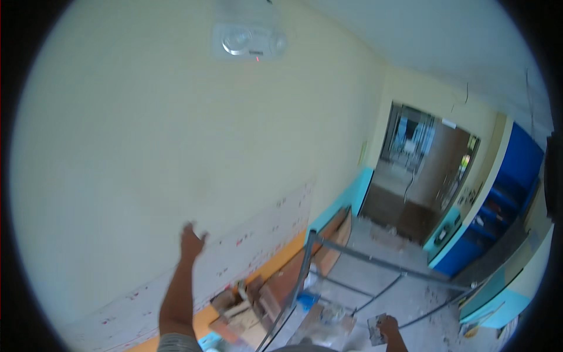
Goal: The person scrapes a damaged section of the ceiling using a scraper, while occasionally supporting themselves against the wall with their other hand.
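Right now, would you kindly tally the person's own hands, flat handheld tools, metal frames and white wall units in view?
Left hand and right hand: 2
Flat tool: 1
Metal frame: 1
White wall unit: 1
Total: 5

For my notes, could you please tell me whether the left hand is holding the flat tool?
No, the left hand shows nothing in it, while the right hand holds the flat tool.
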The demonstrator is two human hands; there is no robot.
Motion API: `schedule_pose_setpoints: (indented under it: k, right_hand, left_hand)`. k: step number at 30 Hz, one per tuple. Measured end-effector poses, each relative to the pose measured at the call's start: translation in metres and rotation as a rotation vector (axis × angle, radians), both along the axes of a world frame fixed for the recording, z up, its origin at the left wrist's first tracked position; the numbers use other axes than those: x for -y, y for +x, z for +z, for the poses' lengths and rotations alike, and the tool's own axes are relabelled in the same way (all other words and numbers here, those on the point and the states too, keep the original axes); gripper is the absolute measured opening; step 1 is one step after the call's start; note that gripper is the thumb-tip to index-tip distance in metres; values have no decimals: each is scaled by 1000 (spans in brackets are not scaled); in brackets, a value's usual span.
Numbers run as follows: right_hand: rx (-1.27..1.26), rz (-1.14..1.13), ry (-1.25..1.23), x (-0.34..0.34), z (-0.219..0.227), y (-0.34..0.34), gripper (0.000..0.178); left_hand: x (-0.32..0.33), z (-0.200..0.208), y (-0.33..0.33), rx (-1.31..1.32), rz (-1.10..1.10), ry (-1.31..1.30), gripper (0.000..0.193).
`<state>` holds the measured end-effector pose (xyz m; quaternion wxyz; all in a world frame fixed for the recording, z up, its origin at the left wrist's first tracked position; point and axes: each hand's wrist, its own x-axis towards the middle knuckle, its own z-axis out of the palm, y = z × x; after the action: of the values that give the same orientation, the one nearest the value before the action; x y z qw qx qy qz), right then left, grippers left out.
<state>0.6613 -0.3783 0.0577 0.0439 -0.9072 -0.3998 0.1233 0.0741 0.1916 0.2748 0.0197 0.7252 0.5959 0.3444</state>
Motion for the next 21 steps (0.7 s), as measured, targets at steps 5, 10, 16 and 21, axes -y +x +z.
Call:
schedule_pose_setpoints:
  k: [5,10,16,21]
  right_hand:
    - [282,-163,508,-123,324,9,30]
    - [963,17,969,-188,548,-4,36]
    - [1347,135,1054,-249,775,-89,33]
    - [1632,130,1199,-269,889,-159,28]
  left_hand:
    - [-50,264,-30,-176,422,700,72]
    - [-42,367,-19,-238,654,637,75]
    - [-56,364,-20,-272,726,545,76]
    - [-41,371,-23,-249,743,525,74]
